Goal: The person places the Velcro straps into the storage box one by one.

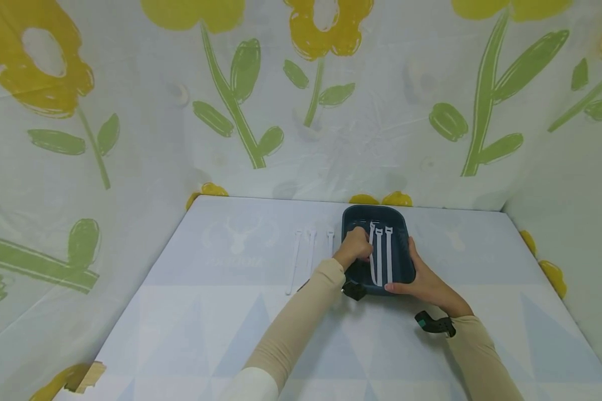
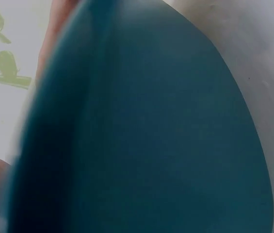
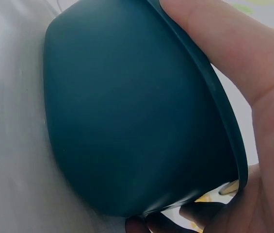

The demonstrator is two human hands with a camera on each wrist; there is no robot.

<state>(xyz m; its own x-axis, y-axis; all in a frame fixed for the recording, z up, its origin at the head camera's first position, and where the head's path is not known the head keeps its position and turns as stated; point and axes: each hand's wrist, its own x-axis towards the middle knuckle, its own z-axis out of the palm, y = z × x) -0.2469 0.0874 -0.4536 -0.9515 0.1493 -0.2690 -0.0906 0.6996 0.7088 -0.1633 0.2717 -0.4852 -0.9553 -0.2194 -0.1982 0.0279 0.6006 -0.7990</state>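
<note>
A dark blue-green rectangular tray [image 1: 353,214] stands at the far side of the table. Three white strap-like cable ties [image 1: 388,250] with slotted heads lie lengthwise inside it. My left hand [image 1: 355,246] reaches over the tray's left side, its curled fingers pinching the leftmost white cable tie [image 1: 373,267]; the fingertips are partly hidden. At the near right corner, my right hand [image 1: 431,284] grips the tray, thumb on the rim and fingers along the right side. The right wrist view shows the thumb [image 3: 214,43] over the rim. In the left wrist view the tray's outer wall [image 2: 175,121] hides the left fingers.
Several more white cable ties [image 1: 294,262] lie roughly parallel on the table [image 1: 205,323], left of the tray. A flower-patterned curtain [image 1: 371,139] encloses the table at the back and sides. Brown tape [image 1: 90,377] marks the table's near left edge.
</note>
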